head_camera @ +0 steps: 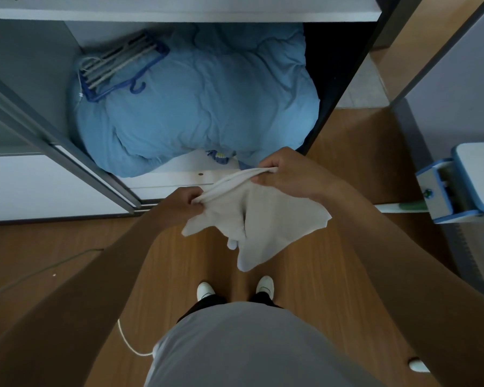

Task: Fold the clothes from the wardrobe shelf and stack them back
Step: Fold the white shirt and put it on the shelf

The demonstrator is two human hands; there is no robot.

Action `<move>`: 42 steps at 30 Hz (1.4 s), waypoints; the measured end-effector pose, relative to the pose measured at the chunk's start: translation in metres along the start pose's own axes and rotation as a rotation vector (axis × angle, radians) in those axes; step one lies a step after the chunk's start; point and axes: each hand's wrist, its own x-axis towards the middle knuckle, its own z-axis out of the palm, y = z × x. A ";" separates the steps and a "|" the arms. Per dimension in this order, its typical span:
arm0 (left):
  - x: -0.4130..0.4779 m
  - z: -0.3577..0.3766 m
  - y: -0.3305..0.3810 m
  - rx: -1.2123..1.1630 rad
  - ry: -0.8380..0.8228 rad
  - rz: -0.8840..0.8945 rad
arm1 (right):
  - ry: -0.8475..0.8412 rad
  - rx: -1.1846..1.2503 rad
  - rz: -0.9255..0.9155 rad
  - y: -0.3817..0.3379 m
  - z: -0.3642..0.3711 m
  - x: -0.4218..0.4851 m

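A white garment (259, 224) hangs in the air in front of the open wardrobe, above the wooden floor. My left hand (186, 201) pinches its bunched upper edge on the left. My right hand (284, 173) grips the same edge on the right, slightly higher and farther forward. The cloth droops below both hands in loose pointed folds. A white wardrobe shelf (179, 11) runs across the top of the view.
A bulky light-blue duvet (201, 101) fills the wardrobe bottom, with blue hangers (120, 65) on its left. A sliding door rail (59, 146) runs at the left. A blue-and-white stool or box (458, 185) stands at the right. A white cable (129, 344) lies on the floor.
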 end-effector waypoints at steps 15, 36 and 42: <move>0.011 -0.010 0.020 0.055 0.409 0.127 | -0.526 -0.318 0.186 -0.012 0.018 -0.008; 0.012 0.018 0.047 -0.745 0.096 -0.192 | -0.205 -0.009 0.093 -0.014 0.020 0.000; -0.015 0.024 0.042 -1.014 -0.266 0.062 | -0.159 0.066 0.113 -0.019 0.010 0.003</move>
